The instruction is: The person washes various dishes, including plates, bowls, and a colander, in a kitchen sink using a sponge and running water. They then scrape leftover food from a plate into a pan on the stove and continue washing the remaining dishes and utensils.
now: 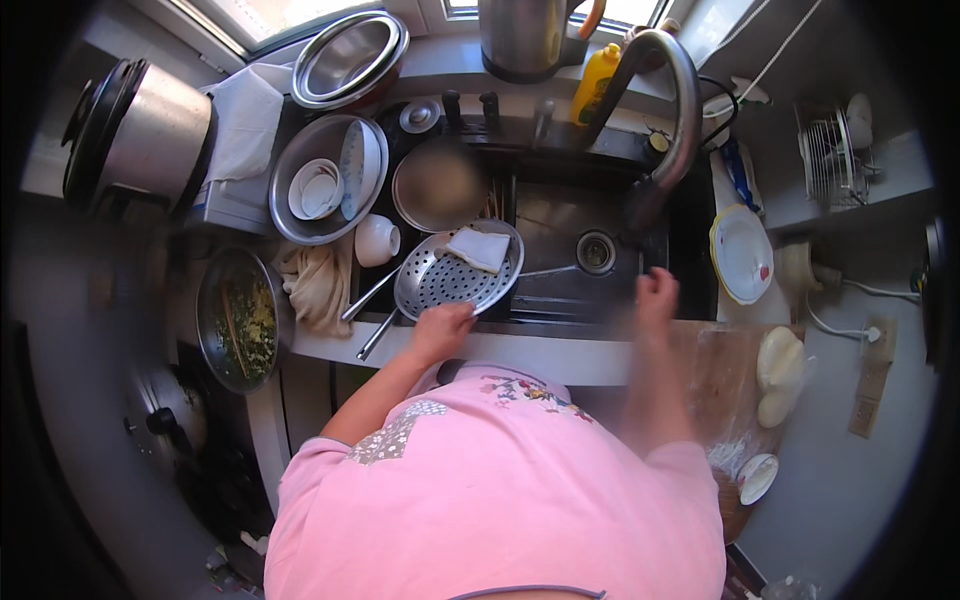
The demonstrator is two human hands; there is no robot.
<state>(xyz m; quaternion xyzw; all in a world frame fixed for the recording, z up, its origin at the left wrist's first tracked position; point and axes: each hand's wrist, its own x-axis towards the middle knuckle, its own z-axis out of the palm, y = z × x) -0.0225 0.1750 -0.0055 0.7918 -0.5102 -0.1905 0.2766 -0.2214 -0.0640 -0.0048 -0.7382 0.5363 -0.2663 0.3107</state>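
Note:
My left hand (pixel 444 330) grips the near rim of a perforated metal strainer (pixel 450 285), which rests tilted over the left part of the sink. A folded white cloth (pixel 480 249) lies inside the strainer. Two metal handles stick out towards the lower left; which one belongs to the strainer I cannot tell. My right hand (pixel 658 296) is raised over the right front of the steel sink basin (pixel 551 206), below the faucet (pixel 679 112). Its fingers are partly curled and blurred, and I see nothing held in them.
Behind the strainer sits a round pan (pixel 439 187). To its left, a metal basin (pixel 281 191) holds bowls, beside a white cup (pixel 377 240). A bowl of chopped greens (pixel 244 322) stands far left. Dough (pixel 780 367) lies on the wooden board (pixel 720 375) at right, near a plate (pixel 741 253).

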